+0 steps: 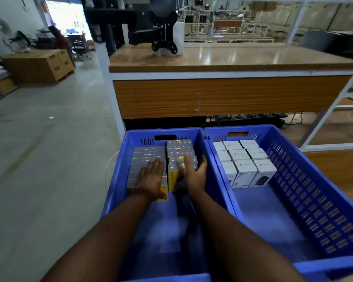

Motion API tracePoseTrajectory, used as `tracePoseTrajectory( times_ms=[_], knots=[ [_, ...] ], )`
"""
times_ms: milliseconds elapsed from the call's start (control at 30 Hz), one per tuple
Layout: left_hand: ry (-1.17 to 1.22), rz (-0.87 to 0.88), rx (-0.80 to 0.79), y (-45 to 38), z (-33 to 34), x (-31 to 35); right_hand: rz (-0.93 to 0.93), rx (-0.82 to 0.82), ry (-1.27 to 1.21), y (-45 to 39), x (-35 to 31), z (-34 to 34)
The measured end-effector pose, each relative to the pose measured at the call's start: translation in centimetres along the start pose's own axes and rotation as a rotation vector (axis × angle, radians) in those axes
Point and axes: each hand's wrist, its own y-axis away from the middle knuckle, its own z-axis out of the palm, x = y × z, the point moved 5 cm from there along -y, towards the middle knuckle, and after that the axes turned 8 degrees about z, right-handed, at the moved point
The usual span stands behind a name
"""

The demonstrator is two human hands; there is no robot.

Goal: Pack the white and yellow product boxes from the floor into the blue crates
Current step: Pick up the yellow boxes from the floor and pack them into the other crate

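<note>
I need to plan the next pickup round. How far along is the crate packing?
Done: nine white boxes stand at the far end of the right crate; grey-and-yellow boxes fill the far end of the left crate. In hand: the left hand presses flat on that stack, the right hand steadies its neighbours. Left: both crates' near halves are bare.

A wooden workbench (pixel 222 58) with a white metal frame (pixel 102 64) stands beyond the fingers, carrying a black monitor mount (pixel 164 31). Grey concrete floor (pixel 45 139) spreads to the left of them, toward low wooden cabinets (pixel 39 66) and a bright window (pixel 65 17). A black keyboard (pixel 251 117) lies under the bench.
</note>
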Motion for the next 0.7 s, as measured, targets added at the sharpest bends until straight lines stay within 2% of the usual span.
tracePoseTrajectory(
  times_ms=[133,267,433,700],
  knots=[
    [-0.005,0.016,0.049,0.0,0.3,0.0,0.152,-0.017,-0.310,-2.3,0.8,0.2],
    [-0.012,0.042,0.061,-0.3,0.3,-0.3,0.214,0.070,-0.269,-3.8,2.0,0.1],
    [-0.003,0.050,0.063,-0.7,0.6,-0.6,0.254,0.038,-0.323,-4.6,2.8,0.7],
    [0.072,0.066,-0.037,-2.1,0.5,-1.3,0.289,0.060,-0.333,-5.5,3.2,1.0]
  ],
)
